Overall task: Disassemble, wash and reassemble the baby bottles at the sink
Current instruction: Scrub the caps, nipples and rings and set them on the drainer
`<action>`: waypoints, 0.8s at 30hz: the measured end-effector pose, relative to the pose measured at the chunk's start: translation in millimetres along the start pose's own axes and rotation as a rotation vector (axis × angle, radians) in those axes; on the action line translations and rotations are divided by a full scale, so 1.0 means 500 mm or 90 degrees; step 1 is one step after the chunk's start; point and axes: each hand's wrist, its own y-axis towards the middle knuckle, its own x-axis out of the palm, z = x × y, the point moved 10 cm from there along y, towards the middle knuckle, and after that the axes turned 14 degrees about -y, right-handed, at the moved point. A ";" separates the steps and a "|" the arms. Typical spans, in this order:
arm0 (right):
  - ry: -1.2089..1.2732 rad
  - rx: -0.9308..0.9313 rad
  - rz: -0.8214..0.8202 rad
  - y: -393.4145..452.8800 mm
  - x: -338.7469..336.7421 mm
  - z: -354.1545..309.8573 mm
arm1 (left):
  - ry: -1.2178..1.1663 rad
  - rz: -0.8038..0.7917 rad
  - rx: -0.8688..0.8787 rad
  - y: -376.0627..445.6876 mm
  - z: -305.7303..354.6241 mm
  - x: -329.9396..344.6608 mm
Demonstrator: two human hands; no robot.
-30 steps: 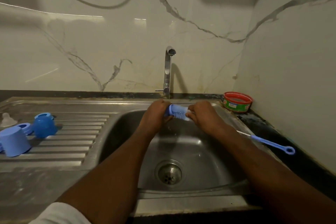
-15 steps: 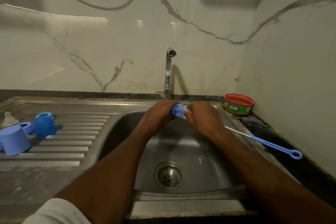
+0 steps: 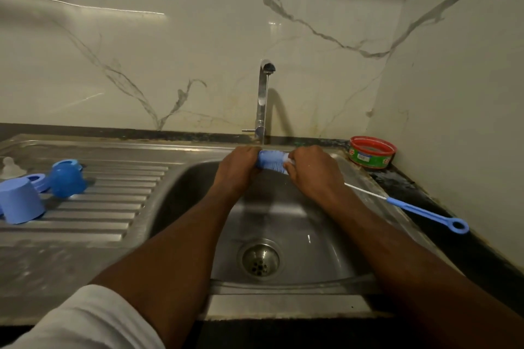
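Blue bottle [image 3: 270,161], gripped by left hand [image 3: 238,170] under the tap [image 3: 263,99]; right hand [image 3: 310,171] is gripping the brush [image 3: 419,211], needing full-depth strokes.

The sink basin [image 3: 312,249] sits right of the drainboard [image 3: 113,207], with the tap [image 3: 262,99] behind it. Over the basin, the left hand [image 3: 238,170] and right hand [image 3: 312,173] hold the bottle [image 3: 272,161] between them. A cap [image 3: 19,201], ring [image 3: 37,180], cover [image 3: 66,178] and teat [image 3: 8,167] lie on the drainboard. The tub [image 3: 371,151] and brush handle [image 3: 425,212] lie right of the basin.
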 end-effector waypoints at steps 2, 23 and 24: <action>0.009 -0.007 -0.017 0.004 0.007 -0.006 | -0.029 -0.032 0.043 0.000 0.013 0.009; 0.049 0.014 0.010 -0.012 0.006 0.007 | -0.054 -0.004 0.085 -0.002 0.040 0.002; 0.052 0.008 0.036 -0.016 -0.004 0.006 | -0.055 0.030 0.050 0.000 0.021 -0.008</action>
